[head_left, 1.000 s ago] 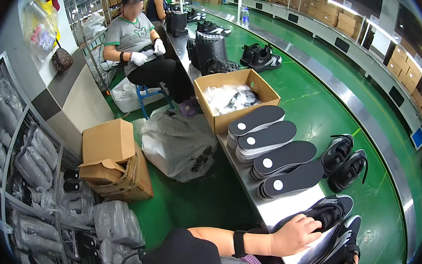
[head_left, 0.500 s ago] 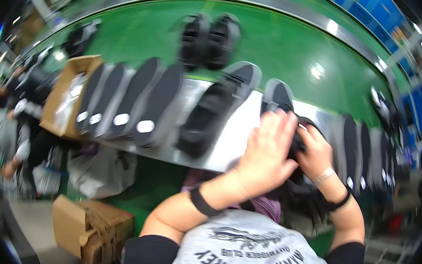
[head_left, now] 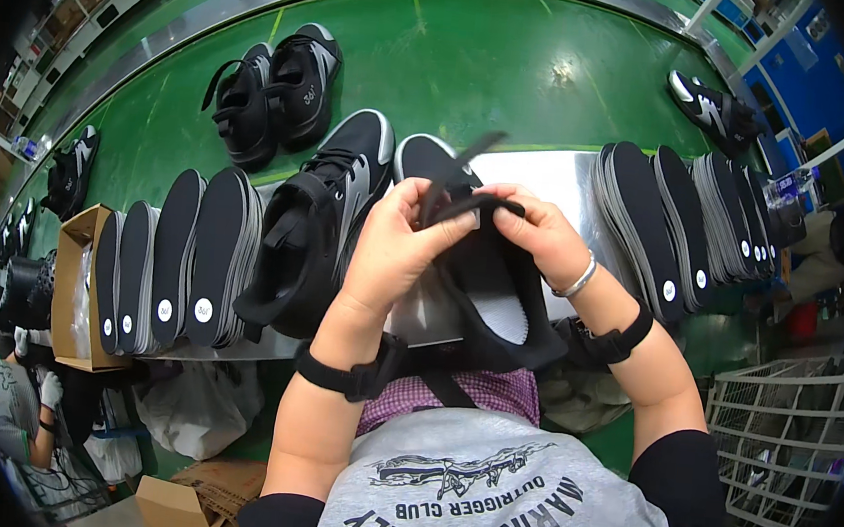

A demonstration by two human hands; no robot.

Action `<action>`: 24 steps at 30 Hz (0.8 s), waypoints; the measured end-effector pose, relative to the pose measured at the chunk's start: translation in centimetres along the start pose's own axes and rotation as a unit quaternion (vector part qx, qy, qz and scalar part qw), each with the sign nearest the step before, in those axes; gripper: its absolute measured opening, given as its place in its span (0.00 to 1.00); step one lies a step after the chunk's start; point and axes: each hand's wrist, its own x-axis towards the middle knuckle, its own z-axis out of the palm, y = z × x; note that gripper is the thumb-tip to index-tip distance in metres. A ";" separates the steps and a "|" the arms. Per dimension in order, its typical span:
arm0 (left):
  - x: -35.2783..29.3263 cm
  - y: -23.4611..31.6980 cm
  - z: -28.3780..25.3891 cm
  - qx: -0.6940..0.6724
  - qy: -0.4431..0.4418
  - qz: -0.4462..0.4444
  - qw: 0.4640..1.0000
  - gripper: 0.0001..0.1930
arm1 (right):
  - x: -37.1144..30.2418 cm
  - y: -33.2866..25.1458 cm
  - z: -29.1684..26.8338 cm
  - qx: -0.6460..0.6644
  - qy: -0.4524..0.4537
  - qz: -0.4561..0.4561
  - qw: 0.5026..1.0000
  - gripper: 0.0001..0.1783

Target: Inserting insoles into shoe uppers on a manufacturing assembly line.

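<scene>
A black shoe with a grey-edged toe [head_left: 504, 306] rests in front of me on the metal-topped table, its opening toward me and a pale inside showing. My left hand [head_left: 394, 241] is closed, thumb and fingers pinching its black strap [head_left: 466, 162], whose raised end is blurred. With thumb and fingers closed, my right hand [head_left: 545, 236] grips the black tongue [head_left: 495, 206] above the opening. The fingers partly hide where strap and tongue meet. Just left of my left hand stands the matching black shoe [head_left: 293, 242], untouched, with laces and a strap.
Stacks of black insoles [head_left: 216, 266] stand at the left beside a cardboard box [head_left: 84, 334]; more insole stacks [head_left: 636, 222] are at the right. A pair of shoes [head_left: 301, 92] sits on the green surface [head_left: 481, 48] beyond. A co-worker's gloved hand [head_left: 51, 390] shows at far left.
My hands have come up from the shoe's opening and now pull its strap and tongue upward. The view has turned, shifting the left-hand shoe and the far pair leftward.
</scene>
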 end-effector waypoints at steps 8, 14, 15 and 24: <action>0.2 0.0 0.1 -0.006 0.020 0.004 1.000 0.07 | 0.5 -0.3 0.6 0.171 0.020 0.086 0.981 0.16; -0.4 -0.8 0.8 0.063 0.052 0.079 0.993 0.07 | -0.7 0.5 0.4 -0.091 0.035 -0.041 0.994 0.18; -0.6 -0.9 1.0 0.077 0.065 0.090 0.991 0.07 | -1.1 0.4 0.3 -0.209 0.049 -0.099 0.972 0.20; 1.4 -0.2 2.3 0.156 0.103 0.157 0.970 0.18 | -7.5 -3.8 -1.9 -0.382 -0.032 -0.168 0.908 0.28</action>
